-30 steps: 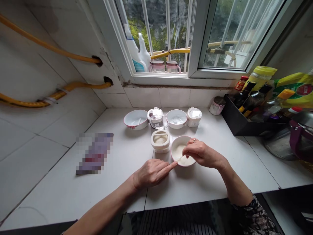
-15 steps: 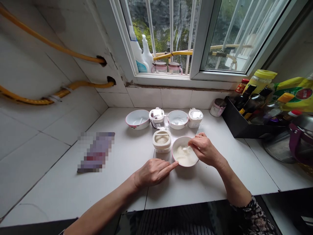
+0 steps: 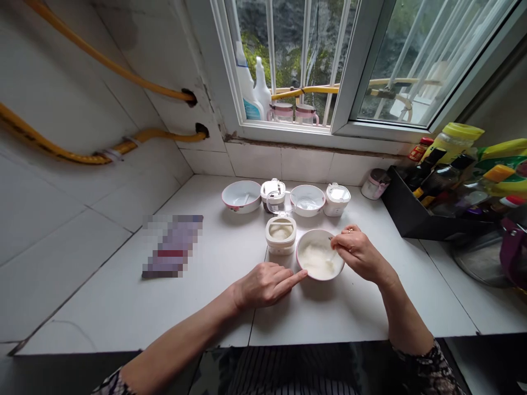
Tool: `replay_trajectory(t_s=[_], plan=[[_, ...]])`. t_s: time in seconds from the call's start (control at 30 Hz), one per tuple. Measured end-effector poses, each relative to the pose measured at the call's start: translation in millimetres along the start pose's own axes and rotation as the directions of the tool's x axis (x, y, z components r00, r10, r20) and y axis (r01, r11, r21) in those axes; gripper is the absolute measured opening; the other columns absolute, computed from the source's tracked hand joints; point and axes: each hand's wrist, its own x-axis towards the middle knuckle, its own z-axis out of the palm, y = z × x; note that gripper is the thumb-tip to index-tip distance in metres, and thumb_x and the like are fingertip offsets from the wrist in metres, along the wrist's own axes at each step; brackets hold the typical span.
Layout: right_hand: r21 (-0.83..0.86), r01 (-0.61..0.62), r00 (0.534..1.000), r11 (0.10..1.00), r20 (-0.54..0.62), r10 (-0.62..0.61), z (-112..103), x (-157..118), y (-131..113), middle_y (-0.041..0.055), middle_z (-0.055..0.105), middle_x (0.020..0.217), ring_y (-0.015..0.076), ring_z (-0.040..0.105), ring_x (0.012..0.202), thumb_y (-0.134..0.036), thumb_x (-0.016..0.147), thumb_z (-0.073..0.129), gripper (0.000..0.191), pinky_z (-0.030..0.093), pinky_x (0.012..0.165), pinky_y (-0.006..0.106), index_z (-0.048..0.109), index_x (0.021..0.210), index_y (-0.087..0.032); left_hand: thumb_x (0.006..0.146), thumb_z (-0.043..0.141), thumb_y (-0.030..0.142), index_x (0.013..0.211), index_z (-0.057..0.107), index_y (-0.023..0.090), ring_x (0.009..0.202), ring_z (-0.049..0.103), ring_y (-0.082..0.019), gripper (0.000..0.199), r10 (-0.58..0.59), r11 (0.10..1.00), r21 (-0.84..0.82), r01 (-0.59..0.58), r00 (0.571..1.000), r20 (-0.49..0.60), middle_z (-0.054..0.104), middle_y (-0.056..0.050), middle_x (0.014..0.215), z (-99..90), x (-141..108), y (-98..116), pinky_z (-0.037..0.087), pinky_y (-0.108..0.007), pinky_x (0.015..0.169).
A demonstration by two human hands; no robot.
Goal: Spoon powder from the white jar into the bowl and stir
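Pale powder (image 3: 318,261) is held in a round white ceramic bowl with a pink rim (image 3: 315,232), which stands on a white tiled desk (image 3: 354,315) and serves here as the landmark for all else. A slim spoon (image 3: 331,253) is pinched by the right hand (image 3: 360,253) at the bowl's right side, its tip hidden in the powder. The right fingers (image 3: 348,236) are pressed together around the handle, and a ring is worn on one of them. The left hand (image 3: 263,285) is rested on the desk just left of the bowl, with nothing held. Its index finger (image 3: 294,280) is stretched out to the rim, touching it or just short of it, while the other fingers are kept loosely together.

Working of the powder with the spoon is judged to be the step in hand, and a steady pinch is judged to be called for next, with the bowl kept from sliding. A square cream plastic tub (image 3: 280,235) with pale contents is placed just behind the bowl. Farther behind the bowl, a pink-rimmed white dish (image 3: 241,196), a small white dish (image 3: 308,200) and two lidded cream jars (image 3: 336,200) are lined up.
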Motion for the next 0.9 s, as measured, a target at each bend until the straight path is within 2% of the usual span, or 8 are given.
replay_trajectory(t_s=[0.1,0.27,0.4,0.5,0.6,0.77,0.8,0.9], plan=[[0.018,0.014,1.000,1.000,0.007,-0.014,-4,0,-2,-0.0036,0.060,0.064,0.0126,0.048,0.056,-0.004,0.088,0.041,0.024,0.037,0.083,0.033,0.056,0.080,-0.021,0.093,0.040,0.004,0.138,0.041,0.003,0.049,0.057,-0.013,0.045,0.004,1.000,0.010,-0.004,1.000,-0.005,0.065,-0.001,0.067,0.2,0,0,0.048,-0.024,0.043],[-0.174,0.098,0.984,0.980,-0.130,-0.121,0,6,1,-0.0003,0.065,0.068,0.0144,0.047,0.059,-0.003,0.091,0.043,0.023,0.037,0.086,0.036,0.059,0.088,-0.020,0.091,0.041,0.003,0.135,0.044,0.002,0.048,0.053,-0.013,0.044,0.020,1.000,0.014,-0.020,1.000,0.015,0.062,-0.001,0.066,0.0,0,-1,0.047,-0.025,0.042],[-0.304,0.203,0.972,0.931,-0.054,-0.230,5,8,0,0.0044,0.070,0.076,0.0186,0.052,0.069,0.005,0.087,0.039,0.034,0.040,0.082,0.035,0.063,0.094,-0.019,0.090,0.043,0.003,0.133,0.046,0.002,0.047,0.050,-0.012,0.043,0.020,0.999,0.028,-0.020,1.000,0.010,0.060,0.001,0.065,0.4,0,-1,0.046,-0.025,0.041],[-0.326,0.146,0.989,0.934,0.016,-0.149,-1,4,-5,0.0053,0.069,0.073,0.0194,0.054,0.069,0.008,0.082,0.038,0.039,0.041,0.079,0.034,0.065,0.091,-0.018,0.090,0.043,0.003,0.133,0.046,0.002,0.047,0.050,-0.012,0.043,0.015,0.999,0.039,-0.016,1.000,0.010,0.059,0.001,0.065,0.6,0,-1,0.045,-0.024,0.041],[-0.274,0.084,0.995,0.958,0.066,-0.069,-10,1,-11,0.0030,0.067,0.067,0.0174,0.052,0.062,0.006,0.083,0.040,0.035,0.042,0.078,0.034,0.065,0.084,-0.019,0.091,0.041,0.003,0.130,0.048,0.002,0.046,0.048,-0.012,0.040,0.017,0.999,0.034,-0.017,1.000,0.002,0.058,0.002,0.062,0.7,0,-2,0.044,-0.025,0.041],[-0.363,0.069,0.993,0.929,-0.065,-0.099,-13,2,-16,0.0047,0.067,0.068,0.0188,0.053,0.065,0.002,0.086,0.042,0.032,0.041,0.079,0.035,0.067,0.090,-0.017,0.091,0.041,0.002,0.127,0.049,0.002,0.045,0.048,-0.012,0.037,0.019,0.999,0.031,-0.018,1.000,-0.010,0.058,0.002,0.063,0.3,1,-2,0.043,-0.026,0.039],[-0.376,0.070,0.994,0.924,-0.056,-0.098,-13,2,-17,0.0046,0.067,0.066,0.0189,0.053,0.065,0.002,0.086,0.042,0.032,0.041,0.079,0.035,0.067,0.089,-0.017,0.091,0.041,0.002,0.127,0.050,0.002,0.046,0.048,-0.012,0.037,0.021,0.999,0.028,-0.020,1.000,-0.009,0.059,0.001,0.063,0.1,1,-2,0.043,-0.026,0.039],[-0.342,0.081,0.996,0.936,0.063,-0.063,-14,0,-19,0.0028,0.064,0.062,0.0171,0.051,0.060,0.004,0.085,0.041,0.032,0.041,0.078,0.033,0.066,0.081,-0.017,0.091,0.042,0.002,0.127,0.049,0.001,0.047,0.049,-0.012,0.037,0.019,1.000,0.020,-0.019,1.000,0.003,0.060,0.001,0.063,0.0,1,-2,0.044,-0.026,0.040]])
